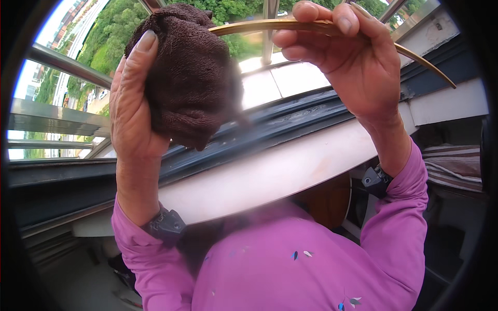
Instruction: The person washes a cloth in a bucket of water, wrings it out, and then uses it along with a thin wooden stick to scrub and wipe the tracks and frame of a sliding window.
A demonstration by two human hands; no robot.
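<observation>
A bunched dark brown towel-like cloth (189,78) is gripped in my left hand (132,111), with the thumb pressed along its near side. Out of the cloth's upper right comes a long, thin, golden-brown curved strip (259,25); its other end is hidden in the folds. My right hand (365,72) pinches this strip between thumb and fingers, palm toward me. Past that hand the strip bends down to a narrow tip at the right. What the strip is made of, I cannot tell. Both hands are raised above the window sill.
A white sill (270,173) curves across in front of me, with a dark window track (290,116) beyond it. Metal railing bars (72,65) stand outside, before trees and a road far below. A striped fabric (451,166) lies at the right.
</observation>
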